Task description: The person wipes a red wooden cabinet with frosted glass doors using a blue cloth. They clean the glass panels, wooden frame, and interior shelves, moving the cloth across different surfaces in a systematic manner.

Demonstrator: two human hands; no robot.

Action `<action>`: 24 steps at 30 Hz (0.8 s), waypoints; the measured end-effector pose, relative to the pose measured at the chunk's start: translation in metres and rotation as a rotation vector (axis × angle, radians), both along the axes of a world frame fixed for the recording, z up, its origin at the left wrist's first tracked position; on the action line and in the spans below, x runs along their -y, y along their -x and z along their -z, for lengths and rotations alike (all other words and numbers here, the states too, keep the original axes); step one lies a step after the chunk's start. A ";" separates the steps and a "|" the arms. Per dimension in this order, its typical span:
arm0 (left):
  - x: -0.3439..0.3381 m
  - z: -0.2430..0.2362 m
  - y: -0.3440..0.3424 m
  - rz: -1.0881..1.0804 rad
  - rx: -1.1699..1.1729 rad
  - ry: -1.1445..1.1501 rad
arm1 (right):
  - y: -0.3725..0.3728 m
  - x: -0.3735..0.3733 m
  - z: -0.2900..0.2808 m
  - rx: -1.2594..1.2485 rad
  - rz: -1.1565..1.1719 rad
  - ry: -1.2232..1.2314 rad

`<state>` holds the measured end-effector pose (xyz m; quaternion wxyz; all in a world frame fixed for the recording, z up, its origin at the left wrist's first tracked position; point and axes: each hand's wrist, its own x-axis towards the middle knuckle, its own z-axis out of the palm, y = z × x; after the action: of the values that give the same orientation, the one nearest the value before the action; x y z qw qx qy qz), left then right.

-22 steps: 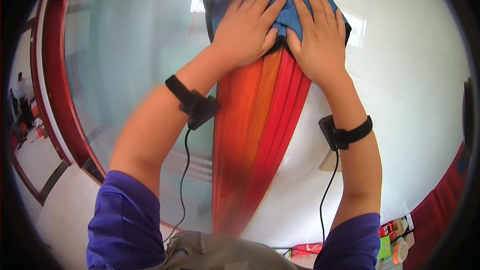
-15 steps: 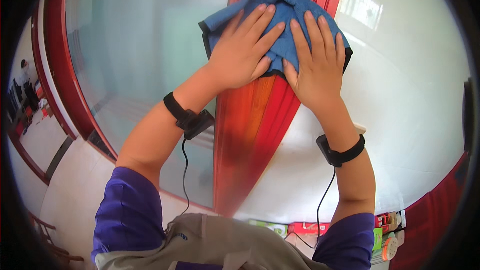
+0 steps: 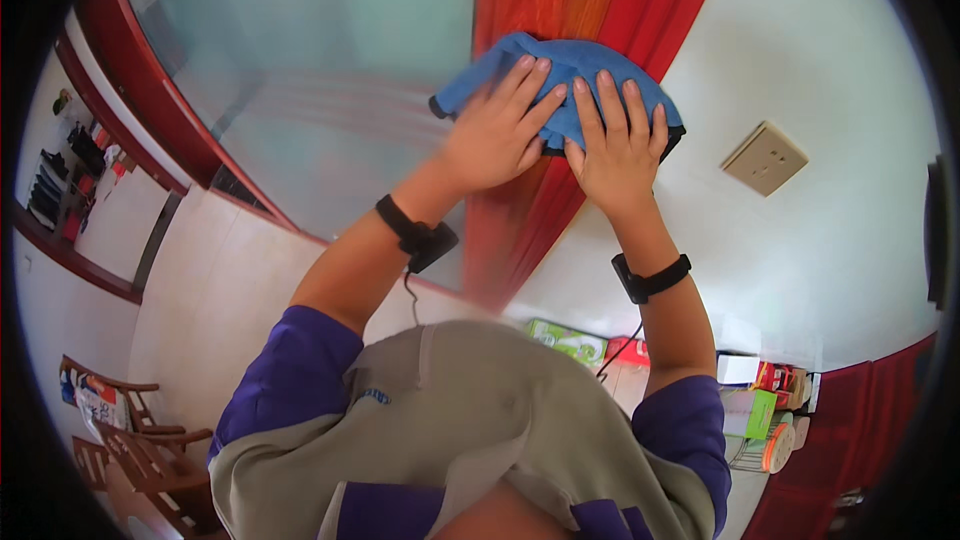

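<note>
A blue cloth with black edging lies bunched against a reddish wooden door frame. My left hand presses on its left part, fingers stretched and spread. On the right part rests my right hand, also flat with fingers apart. Both palms push the cloth onto the wood, so the surface beneath is hidden. Each wrist wears a black strap with a small box, the left one and the right one, with cables leading off.
Left of the frame is a frosted glass panel. A wall socket sits on the white wall to the right. Boxes and a wire rack stand low along that wall. Wooden chairs are at lower left.
Both hands and the cloth have slid lower along the wooden frame. The view has shifted, and the wall socket now shows beside the right hand. Both hands stay spread on the cloth.
</note>
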<state>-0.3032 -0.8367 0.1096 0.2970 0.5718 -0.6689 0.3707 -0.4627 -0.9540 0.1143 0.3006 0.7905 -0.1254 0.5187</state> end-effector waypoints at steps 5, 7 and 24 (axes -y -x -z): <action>-0.022 0.054 0.017 0.047 -0.211 -0.159 | 0.004 -0.022 0.054 -0.030 -0.067 -0.138; -0.034 0.066 0.025 0.095 -0.265 -0.192 | 0.009 -0.039 0.061 -0.013 -0.142 -0.238; -0.079 0.097 -0.028 0.441 -2.271 -0.253 | -0.016 -0.088 0.038 0.043 -0.518 -0.827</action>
<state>-0.2748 -0.7572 0.0123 0.7244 0.4720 -0.1354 -0.4839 -0.4464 -0.8658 0.0762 -0.1803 0.8379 -0.1265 0.4995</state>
